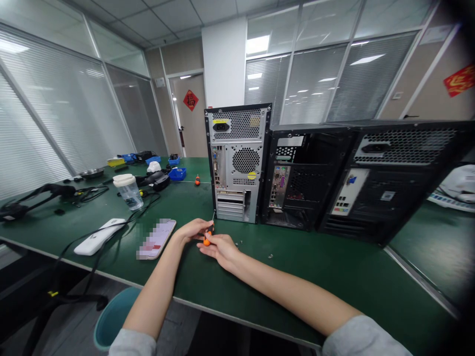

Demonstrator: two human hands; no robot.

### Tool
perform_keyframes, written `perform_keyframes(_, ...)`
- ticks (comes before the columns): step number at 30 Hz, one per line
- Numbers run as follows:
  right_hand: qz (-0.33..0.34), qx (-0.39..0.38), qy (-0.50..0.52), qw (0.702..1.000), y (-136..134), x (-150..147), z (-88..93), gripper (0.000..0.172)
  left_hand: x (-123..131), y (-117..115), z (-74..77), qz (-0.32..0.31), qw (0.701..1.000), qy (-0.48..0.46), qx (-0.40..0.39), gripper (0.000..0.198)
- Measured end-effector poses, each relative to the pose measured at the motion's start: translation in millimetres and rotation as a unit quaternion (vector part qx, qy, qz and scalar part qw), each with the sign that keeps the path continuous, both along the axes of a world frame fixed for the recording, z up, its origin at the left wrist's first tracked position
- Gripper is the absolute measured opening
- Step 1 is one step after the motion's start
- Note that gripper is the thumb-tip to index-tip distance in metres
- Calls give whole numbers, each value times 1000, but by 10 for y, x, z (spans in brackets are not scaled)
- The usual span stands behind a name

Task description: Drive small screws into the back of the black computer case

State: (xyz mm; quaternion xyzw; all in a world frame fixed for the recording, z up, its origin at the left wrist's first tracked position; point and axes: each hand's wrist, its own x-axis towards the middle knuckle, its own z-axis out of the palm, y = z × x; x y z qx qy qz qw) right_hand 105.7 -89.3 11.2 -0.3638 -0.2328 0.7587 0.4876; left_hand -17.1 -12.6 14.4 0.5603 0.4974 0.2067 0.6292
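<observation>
My right hand (221,251) is closed on the orange and black handle of a screwdriver (207,241). Its thin shaft points up toward the lower left corner of a computer case (237,200), whose back panel faces me. Close beside it, my left hand (195,229) has its fingers bent around the front of the screwdriver, near the shaft. Whether the tip sits in a screw is too small to tell. Several small screws (270,256) lie on the green table to the right of my hands.
Two more computer cases (293,178) stand to the right. At left are a phone (158,239), a white power bank (100,237) with a black cable, and a lidded cup (128,192). Blue trays (177,174) and another orange screwdriver (198,181) lie farther back. A teal bin (117,316) stands below the table edge.
</observation>
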Motion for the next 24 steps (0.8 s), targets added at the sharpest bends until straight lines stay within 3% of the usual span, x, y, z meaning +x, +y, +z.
perform_keyframes(24,5,-14,18,1000,-19,2,20,7,50,-47,60,13,999,28,9,51)
